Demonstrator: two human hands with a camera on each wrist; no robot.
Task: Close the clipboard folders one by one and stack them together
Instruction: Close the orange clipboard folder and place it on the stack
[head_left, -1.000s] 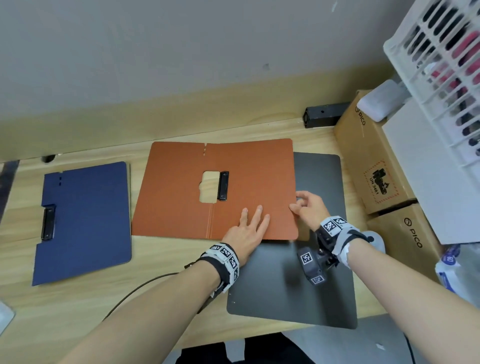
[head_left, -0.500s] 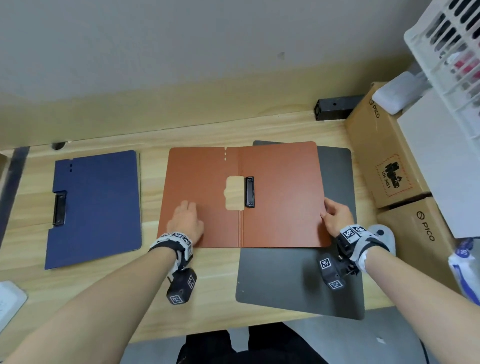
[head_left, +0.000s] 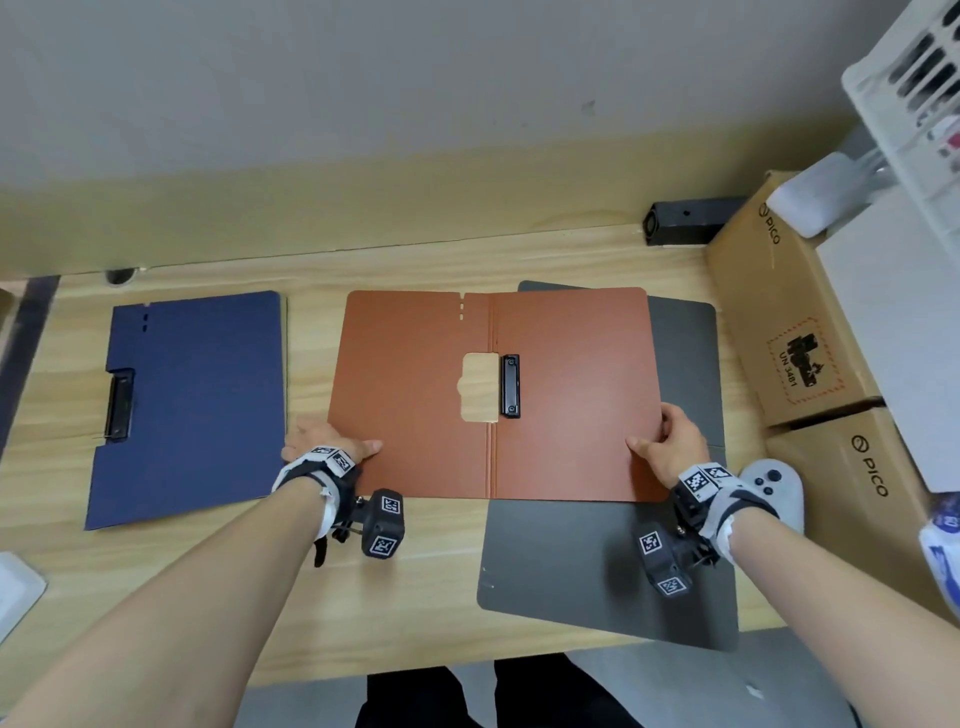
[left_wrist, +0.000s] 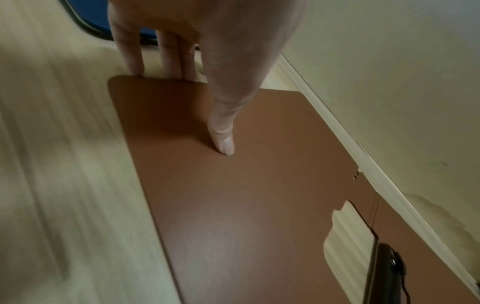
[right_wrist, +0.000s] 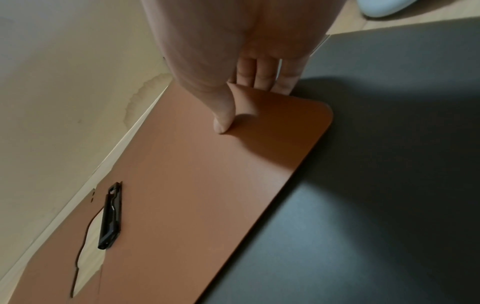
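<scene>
Between the two hands an orange-brown clipboard folder (head_left: 415, 395) lies open and flat on the wooden worktop (head_left: 415, 597), its matte covers spread to either side of a creased spine, with rounded corners, three small slots near the far edge and a black metal clip (head_left: 510, 385) fixed just right of the fold (the left cover has a cut-out beside the clip through which the wood shows). The left hand (head_left: 324, 441) pinches the folder's left edge near the front corner: its thumb (left_wrist: 223, 142) presses on top while the fingers (left_wrist: 135, 61) reach down at the rim. The right hand (head_left: 672, 444) pinches the opposite edge, thumb (right_wrist: 222, 121) on top and fingers (right_wrist: 259, 74) curled underneath, and the cover bends up slightly there. The folder's right half overlaps a dark grey mat (head_left: 597, 571) that reaches out beyond and in front of the right hand. Out past the left hand lies a navy blue clipboard folder (head_left: 192, 405), closed, its own black clip at its left edge. Beyond the right hand stand cardboard boxes (head_left: 779, 322), with a white controller (head_left: 774, 483) close by the wrist.
</scene>
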